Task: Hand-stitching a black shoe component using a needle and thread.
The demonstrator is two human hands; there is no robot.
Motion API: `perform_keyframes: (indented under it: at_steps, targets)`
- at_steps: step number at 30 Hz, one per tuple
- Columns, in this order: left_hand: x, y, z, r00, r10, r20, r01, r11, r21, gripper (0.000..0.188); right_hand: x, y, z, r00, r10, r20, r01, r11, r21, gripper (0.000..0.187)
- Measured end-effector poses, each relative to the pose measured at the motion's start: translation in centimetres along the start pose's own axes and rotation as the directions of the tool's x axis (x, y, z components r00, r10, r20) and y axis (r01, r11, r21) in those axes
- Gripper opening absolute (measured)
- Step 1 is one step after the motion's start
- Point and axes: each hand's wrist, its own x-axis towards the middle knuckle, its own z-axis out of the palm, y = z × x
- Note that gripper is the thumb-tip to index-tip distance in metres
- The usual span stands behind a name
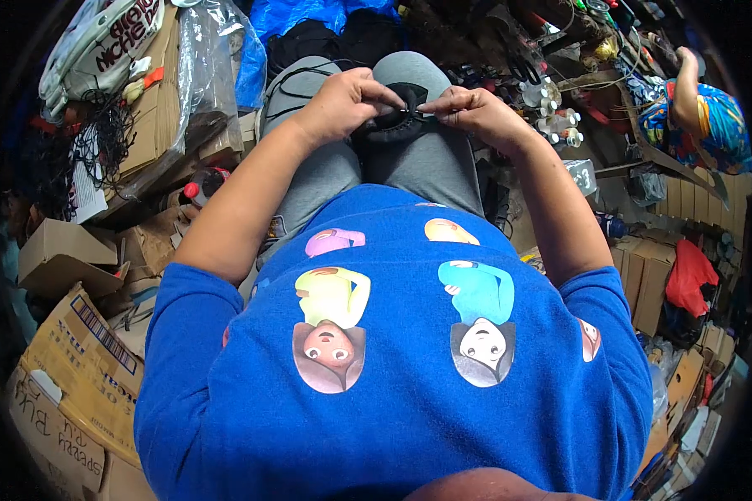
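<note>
On my lap, between my thighs, sits a black, soft item (pixel 390 134) with a rounded padded edge; it looks like a shoe, though much of it is hidden. My left hand (pixel 353 102) comes in from its left, thumb and forefinger pinched at its top. From the other side my right hand (pixel 479 114) pinches close to the same spot, the fingertips almost meeting. A small pale glint shows between them, too tiny to name. Over my left thigh runs a thin black cord (pixel 286 82), passing near my left hand.
At left lie a tangle of black laces (pixel 102 138), flat cardboard (pixel 152 108), clear plastic and an open carton (pixel 67 255). Small bottles (pixel 551 108) stand at right, near another person in a colourful shirt (pixel 723 125). A red plastic bag (pixel 690 277) hangs by stacked boxes.
</note>
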Motion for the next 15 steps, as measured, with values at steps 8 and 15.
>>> perform_keyframes:
  at_steps: [8,15]
  targets:
    - [-1.6,1.8,-0.5,1.000,0.020,-0.018,-0.015,0.973,0.231,0.030,-1.0,-1.4,1.1,0.985,0.084,-0.149,-0.052,0.977,0.205,0.029]
    - [-0.8,0.5,1.5,0.969,-0.235,-0.083,0.203,0.937,-0.285,0.023,0.0,-0.2,2.0,0.976,0.152,-0.154,-0.094,0.939,0.330,0.030]
